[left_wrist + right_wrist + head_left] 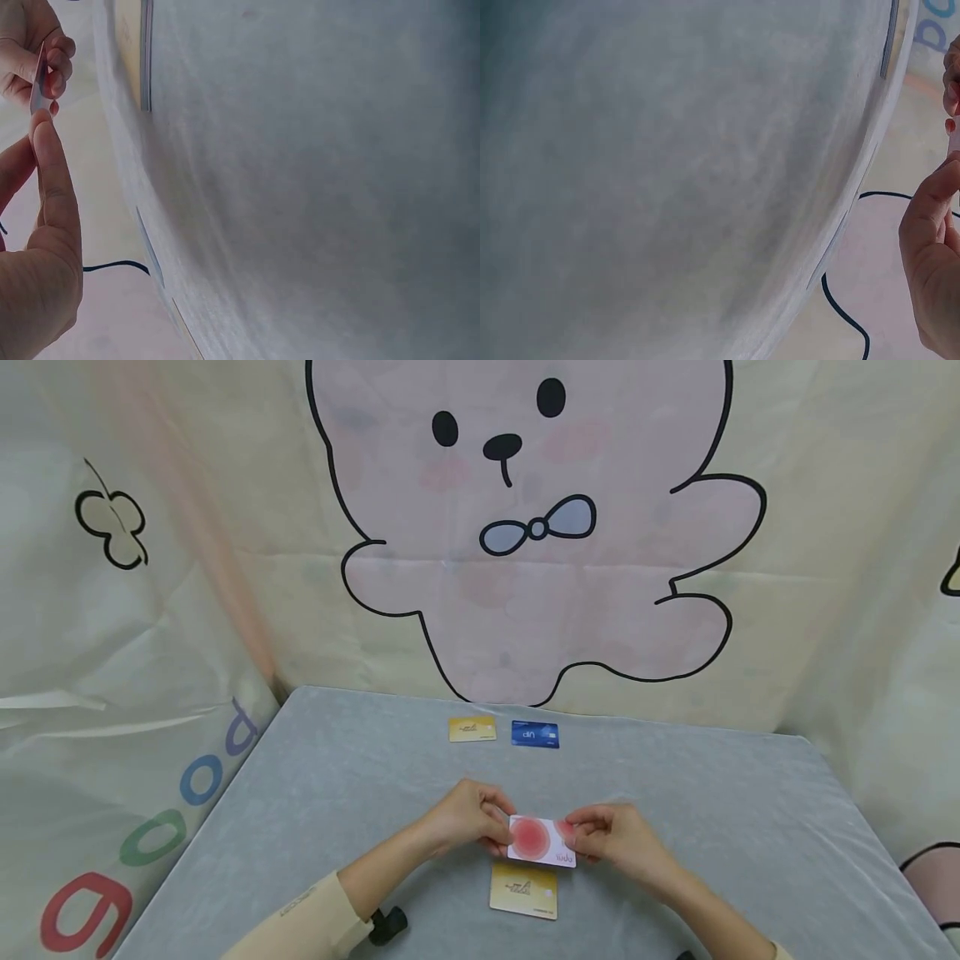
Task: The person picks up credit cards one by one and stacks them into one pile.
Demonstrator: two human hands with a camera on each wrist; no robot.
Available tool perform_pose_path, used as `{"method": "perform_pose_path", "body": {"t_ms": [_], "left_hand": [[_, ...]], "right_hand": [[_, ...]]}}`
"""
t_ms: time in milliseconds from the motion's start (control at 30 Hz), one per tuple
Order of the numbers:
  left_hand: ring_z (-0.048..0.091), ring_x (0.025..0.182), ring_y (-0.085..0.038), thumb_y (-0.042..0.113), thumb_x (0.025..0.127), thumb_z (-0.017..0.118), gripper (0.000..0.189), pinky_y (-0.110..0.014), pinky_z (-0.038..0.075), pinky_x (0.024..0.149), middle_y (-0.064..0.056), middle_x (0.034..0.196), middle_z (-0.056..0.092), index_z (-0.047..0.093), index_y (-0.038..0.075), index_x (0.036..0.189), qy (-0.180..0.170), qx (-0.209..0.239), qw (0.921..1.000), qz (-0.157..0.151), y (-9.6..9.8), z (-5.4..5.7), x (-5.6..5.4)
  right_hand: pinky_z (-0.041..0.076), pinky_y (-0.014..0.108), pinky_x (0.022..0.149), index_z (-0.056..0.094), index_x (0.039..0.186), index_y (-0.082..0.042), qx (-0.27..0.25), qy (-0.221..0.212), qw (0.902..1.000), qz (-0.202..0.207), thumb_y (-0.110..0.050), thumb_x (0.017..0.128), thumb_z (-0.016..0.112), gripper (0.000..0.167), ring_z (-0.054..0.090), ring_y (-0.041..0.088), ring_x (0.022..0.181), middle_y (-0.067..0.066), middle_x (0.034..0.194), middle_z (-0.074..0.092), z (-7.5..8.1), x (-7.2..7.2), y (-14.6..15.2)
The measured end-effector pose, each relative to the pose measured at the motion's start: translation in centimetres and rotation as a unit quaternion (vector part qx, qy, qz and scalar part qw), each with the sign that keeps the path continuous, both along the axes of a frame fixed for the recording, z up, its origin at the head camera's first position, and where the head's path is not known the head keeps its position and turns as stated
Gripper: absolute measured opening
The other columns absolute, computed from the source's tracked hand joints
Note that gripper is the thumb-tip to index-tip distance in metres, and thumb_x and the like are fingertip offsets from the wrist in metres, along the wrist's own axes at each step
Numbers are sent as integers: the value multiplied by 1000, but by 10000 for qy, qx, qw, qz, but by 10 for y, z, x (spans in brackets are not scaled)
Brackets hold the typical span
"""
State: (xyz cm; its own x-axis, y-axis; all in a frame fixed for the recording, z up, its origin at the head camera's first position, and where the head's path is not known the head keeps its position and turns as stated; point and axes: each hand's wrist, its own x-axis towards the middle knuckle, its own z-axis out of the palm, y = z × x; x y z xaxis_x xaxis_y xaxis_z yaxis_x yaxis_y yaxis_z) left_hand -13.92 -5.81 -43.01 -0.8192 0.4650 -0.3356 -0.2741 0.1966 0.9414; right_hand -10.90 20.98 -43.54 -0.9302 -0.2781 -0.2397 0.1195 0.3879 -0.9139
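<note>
A white card with red circles [531,839] is held above the table between both hands. My left hand [476,817] pinches its left end between thumb and fingers. At the opposite end, my right hand [615,839] pinches the card the same way. Just below the card on the table lies a yellow card [523,893], which looks like the top of a small stack in the left wrist view, where its edge [148,67] shows several layers. The left wrist view shows the held card [40,82] nearly edge-on.
Farther back on the grey cloth-covered table [360,777] lie another yellow card [472,729] and a blue card [536,734], side by side with a small gap. A printed curtain [525,610] with a cartoon animal hangs behind the table's far edge.
</note>
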Motion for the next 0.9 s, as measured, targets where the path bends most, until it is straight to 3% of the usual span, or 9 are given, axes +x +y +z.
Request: {"method": "perform_pose_path", "body": {"t_ms": [500, 900], "left_hand": [[67, 56, -14, -12, 83, 78, 23, -31, 61, 58, -15, 74, 74, 71, -5, 104, -5, 10, 9999, -170, -11, -6, 11], [66, 55, -14, -15, 82, 76, 22, -30, 60, 56, -15, 73, 73, 70, -6, 102, -132, 27, 9996, -259, -16, -12, 22]], "right_hand": [[51, 24, 56, 71, 108, 10, -132, 270, 9978, 597, -3, 89, 79, 24, 60, 14, 63, 8, 79, 69, -9, 6, -11], [52, 24, 57, 71, 105, 7, -31, 5, 9956, 940, -4, 91, 77, 19, 61, 15, 65, 5, 78, 68, -10, 11, -16]]}}
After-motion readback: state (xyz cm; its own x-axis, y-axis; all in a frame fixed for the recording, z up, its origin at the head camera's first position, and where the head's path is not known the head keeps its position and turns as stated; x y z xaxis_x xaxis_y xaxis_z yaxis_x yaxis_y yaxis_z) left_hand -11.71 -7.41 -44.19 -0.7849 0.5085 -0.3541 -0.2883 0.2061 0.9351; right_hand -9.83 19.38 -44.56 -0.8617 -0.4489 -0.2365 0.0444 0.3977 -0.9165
